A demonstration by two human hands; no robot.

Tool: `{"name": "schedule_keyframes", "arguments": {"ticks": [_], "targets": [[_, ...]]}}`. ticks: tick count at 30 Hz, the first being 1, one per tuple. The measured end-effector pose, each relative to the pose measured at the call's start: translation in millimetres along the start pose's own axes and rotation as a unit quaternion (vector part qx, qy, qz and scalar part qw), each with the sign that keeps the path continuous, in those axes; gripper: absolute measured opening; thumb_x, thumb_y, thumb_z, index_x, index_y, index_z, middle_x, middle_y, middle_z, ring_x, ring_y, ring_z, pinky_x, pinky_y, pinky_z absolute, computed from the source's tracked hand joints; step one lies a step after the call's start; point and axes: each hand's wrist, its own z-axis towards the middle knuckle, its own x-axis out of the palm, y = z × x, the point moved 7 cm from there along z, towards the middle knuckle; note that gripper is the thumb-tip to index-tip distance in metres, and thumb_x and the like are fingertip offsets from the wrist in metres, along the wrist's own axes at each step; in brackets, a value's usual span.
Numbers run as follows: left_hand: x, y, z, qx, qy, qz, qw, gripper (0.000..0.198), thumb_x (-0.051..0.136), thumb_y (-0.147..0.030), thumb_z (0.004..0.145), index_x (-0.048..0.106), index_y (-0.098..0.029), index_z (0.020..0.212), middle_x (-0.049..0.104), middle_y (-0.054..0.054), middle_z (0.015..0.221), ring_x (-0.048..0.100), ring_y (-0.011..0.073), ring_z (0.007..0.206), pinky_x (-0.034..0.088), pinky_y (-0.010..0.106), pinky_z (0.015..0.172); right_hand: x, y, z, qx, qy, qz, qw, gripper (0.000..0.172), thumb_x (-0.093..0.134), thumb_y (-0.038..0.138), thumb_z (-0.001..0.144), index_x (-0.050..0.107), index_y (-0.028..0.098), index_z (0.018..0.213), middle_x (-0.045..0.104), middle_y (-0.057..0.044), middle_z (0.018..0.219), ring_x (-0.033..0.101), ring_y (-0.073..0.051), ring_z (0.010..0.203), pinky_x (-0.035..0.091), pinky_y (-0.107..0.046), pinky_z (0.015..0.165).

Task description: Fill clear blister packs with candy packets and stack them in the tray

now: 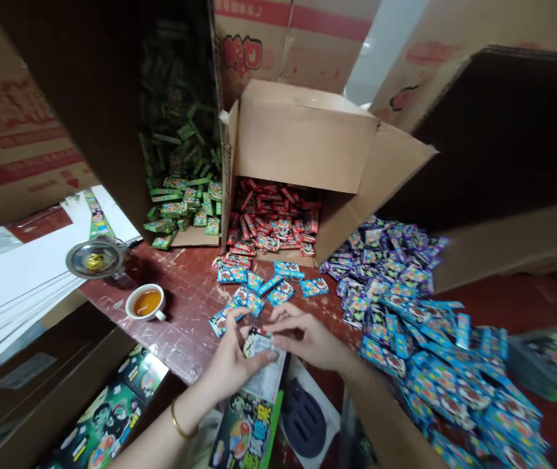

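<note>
A black and green printed candy box (pixel 246 430) stands tilted in front of me, its pale back panel partly showing near the top. My left hand (pixel 239 361) is wrapped round its upper part, thumb lying across the pale panel. At the box's top edge, my right hand (pixel 307 335) has its fingers curled and pinched on the rim. What lies between the fingertips there is partly hidden. Just beyond both hands, several blue candy packets (pixel 281 293) are scattered on the dark red table (pixel 185 345). A gold bangle (pixel 180 422) circles my left wrist.
Open cartons hold green packets (pixel 175 208) and red packets (pixel 278 218). Purple packets (pixel 380 260) and blue packets (pixel 454 384) are heaped at the right. A cup of tea (pixel 146 303) and a metal strainer (pixel 95 259) stand left. Printed boxes (pixel 107 423) fill a lower-left carton.
</note>
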Motion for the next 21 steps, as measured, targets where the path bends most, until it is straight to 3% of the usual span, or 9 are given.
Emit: {"name": "schedule_keyframes", "arguments": {"ticks": [3,7,10,12,15,18,21], "targets": [[-14.2,-1,-2,0.029,-0.007,0.085,0.996,0.038,0.072,-0.026,0.075,0.046,-0.022,0.102,0.059,0.003,0.102,0.056,0.0183,0.100,0.041,0.030,0.089,12,-6,17,0.001,0.032,0.013,0.999,0.026,0.066,0.045,0.083,0.077,0.022,0.086,0.062,-0.011,0.113,0.058,-0.023,0.110,0.046,-0.040,0.094],[-46.5,14,-5,-0.006,-0.078,0.122,0.989,0.027,0.071,-0.031,0.075,0.047,-0.020,0.082,0.055,-0.001,0.082,0.051,0.0148,0.080,0.040,0.026,0.077,27,-7,84,-0.019,0.026,-0.067,0.997,0.036,0.060,0.041,0.088,0.070,0.017,0.063,0.069,-0.010,0.097,0.064,-0.022,0.094,0.050,-0.039,0.086],[-60.6,23,-3,-0.027,-0.083,0.119,0.989,0.030,0.068,-0.034,0.077,0.042,-0.019,0.070,0.049,-0.003,0.069,0.046,0.0124,0.069,0.037,0.024,0.069,43,-7,164,0.009,-0.028,-0.201,0.979,0.016,0.061,0.029,0.087,0.069,0.016,0.084,0.069,-0.007,0.093,0.064,-0.018,0.087,0.051,-0.032,0.083],[-68.4,25,-2,-0.031,-0.091,0.121,0.988,0.033,0.068,-0.036,0.077,0.042,-0.019,0.066,0.046,-0.004,0.065,0.043,0.0116,0.066,0.036,0.023,0.065,55,-10,219,0.040,-0.053,-0.247,0.967,0.027,0.064,0.026,0.085,0.064,0.015,0.109,0.064,-0.011,0.112,0.062,-0.020,0.097,0.048,-0.033,0.088],[-80.0,27,-2,-0.024,-0.128,0.107,0.986,0.030,0.068,-0.040,0.076,0.047,-0.019,0.072,0.047,-0.004,0.065,0.043,0.0118,0.064,0.035,0.023,0.062,64,-21,285,0.101,-0.099,-0.298,0.944,0.045,0.063,0.017,0.083,0.052,0.008,0.125,0.046,-0.024,0.136,0.049,-0.031,0.122,0.040,-0.043,0.100],[-89.9,30,-4,0.013,-0.185,0.069,0.980,0.033,0.070,-0.045,0.074,0.047,-0.022,0.079,0.050,-0.002,0.070,0.046,0.0132,0.066,0.037,0.024,0.062,62,-29,321,0.156,-0.143,-0.327,0.921,0.046,0.056,0.011,0.085,0.046,0.006,0.130,0.030,-0.030,0.146,0.032,-0.037,0.135,0.037,-0.052,0.101],[-95.2,38,-6,0.032,-0.231,0.023,0.972,0.044,0.072,-0.050,0.069,0.040,-0.024,0.084,0.054,-0.002,0.073,0.050,0.0144,0.066,0.040,0.025,0.062,61,-24,335,0.166,-0.165,-0.332,0.914,0.041,0.037,0.003,0.090,0.047,0.002,0.129,0.029,-0.032,0.146,0.031,-0.037,0.136,0.038,-0.055,0.098]]}}
